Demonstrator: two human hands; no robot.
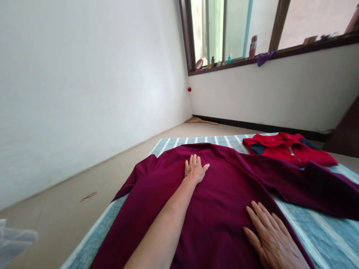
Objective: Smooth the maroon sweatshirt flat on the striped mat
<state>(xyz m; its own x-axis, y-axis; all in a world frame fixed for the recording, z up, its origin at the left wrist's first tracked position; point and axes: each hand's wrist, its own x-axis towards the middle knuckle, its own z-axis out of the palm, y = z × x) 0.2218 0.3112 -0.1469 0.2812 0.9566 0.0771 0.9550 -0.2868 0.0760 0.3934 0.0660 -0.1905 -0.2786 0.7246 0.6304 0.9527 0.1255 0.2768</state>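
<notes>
A dark maroon garment lies spread flat over a blue-and-white striped mat. My left hand rests flat on the far part of the garment, arm stretched out, fingers together and extended. My right hand lies flat on the near right side of the garment, fingers extended and slightly apart. One sleeve of the garment runs off to the right across the mat. Neither hand holds anything.
A folded red and navy garment lies on the mat's far right. A broom lies on the floor by the far wall. The window sill carries small bottles, a round mirror and a purple cloth. White wall on the left, tan floor beside the mat.
</notes>
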